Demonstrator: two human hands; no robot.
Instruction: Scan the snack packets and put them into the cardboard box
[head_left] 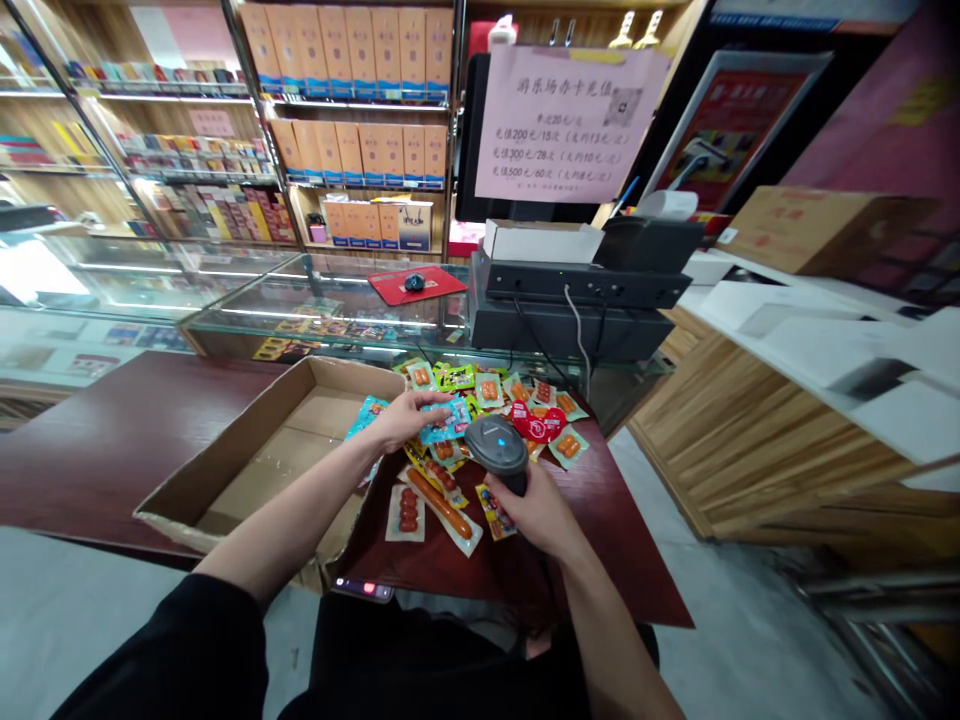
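A dark handheld barcode scanner is gripped by its handle in my right hand, a small blue light showing on its top. My left hand reaches over the pile and pinches a light-blue snack packet. Around both hands lie several snack packs, among them a long sausage in clear wrap, a pack of small red sausages and a red packet. A yellow packet lies just below the scanner. Part of another blue packet shows behind my left wrist.
An open cardboard box stands on the dark red table to the left. A phone lies at the near edge. Behind are a glass counter and a black register with hanging cables.
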